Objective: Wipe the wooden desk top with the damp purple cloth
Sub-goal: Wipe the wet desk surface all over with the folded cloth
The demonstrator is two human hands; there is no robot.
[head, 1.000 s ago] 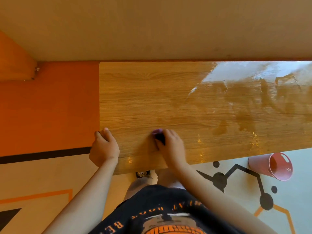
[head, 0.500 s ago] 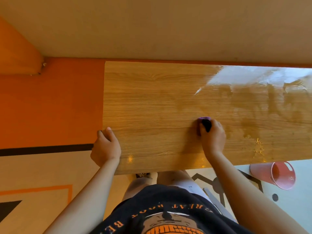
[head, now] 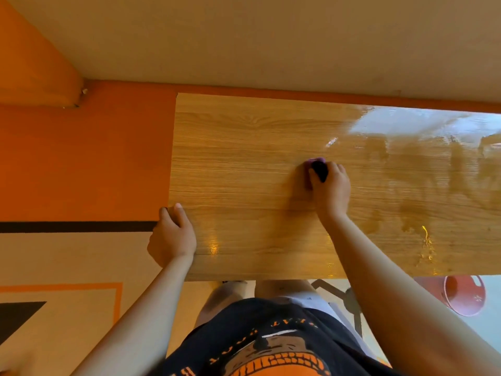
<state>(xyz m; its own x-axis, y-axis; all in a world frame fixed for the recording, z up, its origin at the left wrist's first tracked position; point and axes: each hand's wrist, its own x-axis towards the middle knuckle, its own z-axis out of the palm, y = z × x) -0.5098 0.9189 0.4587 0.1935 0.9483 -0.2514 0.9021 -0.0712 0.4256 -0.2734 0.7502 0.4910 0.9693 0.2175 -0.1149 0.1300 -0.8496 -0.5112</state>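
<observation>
Desk top [head: 244, 147]: far edge runs along the wall [head: 271, 44].
Cloth [head: 314, 160] lies on the desk top, about midway between the near and far edges. The right hand [head: 332, 189] grips it from its near side.
Wet film [head: 433, 158] lies right of the cloth, out to the right edge of view.
Left hand [head: 172, 237] holds the left edge, close to the near-left corner.
Bucket [head: 461, 297] sits on the floor past the near edge, far right.
</observation>
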